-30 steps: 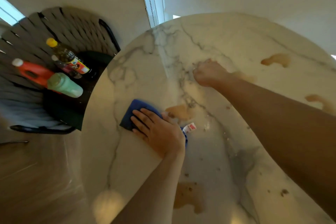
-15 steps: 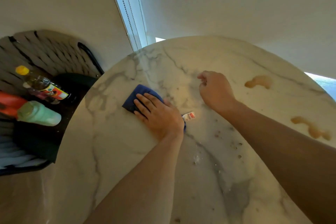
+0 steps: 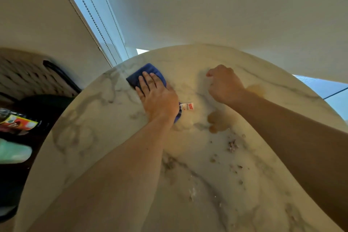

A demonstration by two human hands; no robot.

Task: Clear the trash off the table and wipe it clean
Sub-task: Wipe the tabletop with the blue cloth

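So, quick rundown, everything placed relative to the cloth [image 3: 148,73]:

Cloth: blue, folded, flat on the marble table [image 3: 90,137], up toward the far-left rim.

Left hand [image 3: 158,98]: open, palm and fingers spread flat on top of the cloth, pressing it down. Not gripping, just pinning it.

Right hand [image 3: 225,84]: off to the right of the cloth, curled into a loose fist resting on the table. Can't tell if there's anything inside it.

Wrapper [image 3: 187,107]: small white-and-red scrap just right of the cloth's near corner, touching or nearly touching it. Honestly I'd pick that up first rather than smear it around.

Stains [image 3: 216,120]: brownish puddle right of and nearer than the cloth, another one further right beside the right wrist.

Crumbs [image 3: 232,146]: scattered nearer than the stains, well away from the cloth.

How I'd do it: keep the flat palm, even pressure, sweep in overlapping passes toward the stains, then gather crumbs to one spot instead of pushing them off the rim.

Hard to see: the near part of the cloth is under the hand. Bottles [image 3: 17,122] on the dark chair left of the cloth are blurred and cut by the frame edge, labels unreadable. Table's near rim is hidden by both forearms.
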